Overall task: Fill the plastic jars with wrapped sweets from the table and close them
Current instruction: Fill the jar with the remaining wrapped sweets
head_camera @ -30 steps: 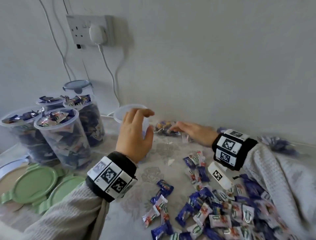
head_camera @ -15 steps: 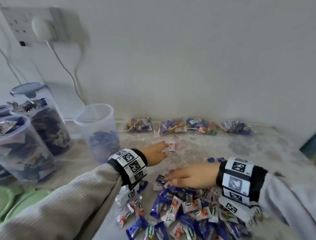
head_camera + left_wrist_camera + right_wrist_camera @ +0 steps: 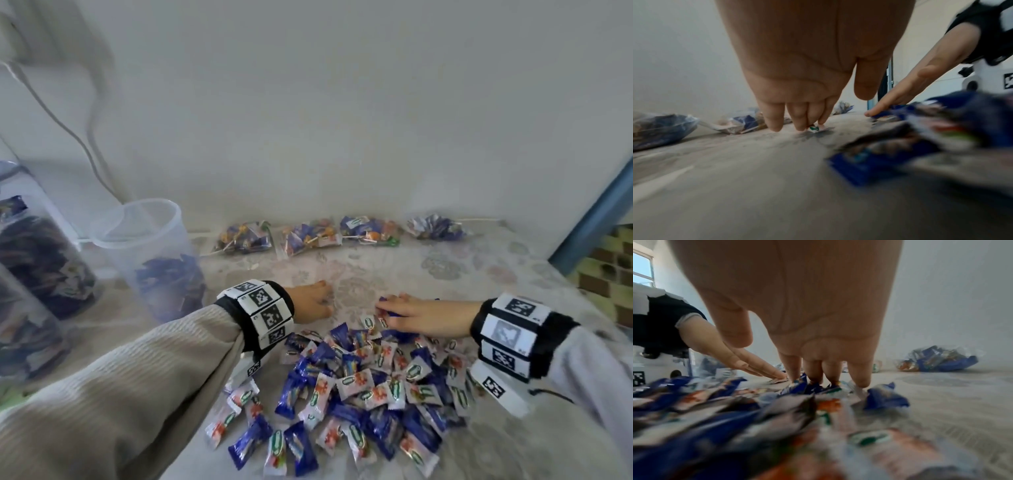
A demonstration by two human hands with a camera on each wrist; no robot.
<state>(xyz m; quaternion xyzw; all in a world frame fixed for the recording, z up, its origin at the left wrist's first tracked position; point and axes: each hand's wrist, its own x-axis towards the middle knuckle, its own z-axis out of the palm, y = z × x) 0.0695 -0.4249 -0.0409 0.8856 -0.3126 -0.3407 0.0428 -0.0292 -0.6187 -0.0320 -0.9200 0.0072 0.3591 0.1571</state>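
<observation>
A clear plastic jar (image 3: 150, 253), uncapped and partly filled with blue sweets, stands at the left. A pile of blue and white wrapped sweets (image 3: 359, 383) covers the table in front of me. My left hand (image 3: 313, 301) reaches past the pile's far left edge; in the left wrist view its straight fingers (image 3: 799, 125) press a single white sweet (image 3: 821, 129) against the table. My right hand (image 3: 404, 308) lies at the pile's far edge, fingers (image 3: 859, 378) extended down onto blue sweets (image 3: 797, 386). Neither hand grips anything.
Filled jars (image 3: 41, 260) stand at the far left edge. Several clear bags of sweets (image 3: 308, 240) line the wall behind the hands. A white cable (image 3: 85, 137) hangs down the wall. The table's right edge meets a blue frame (image 3: 589, 219).
My left hand left the open jar and came down to the table beside the pile. My right hand drew back from the bags to the pile's far edge. The view swung right.
</observation>
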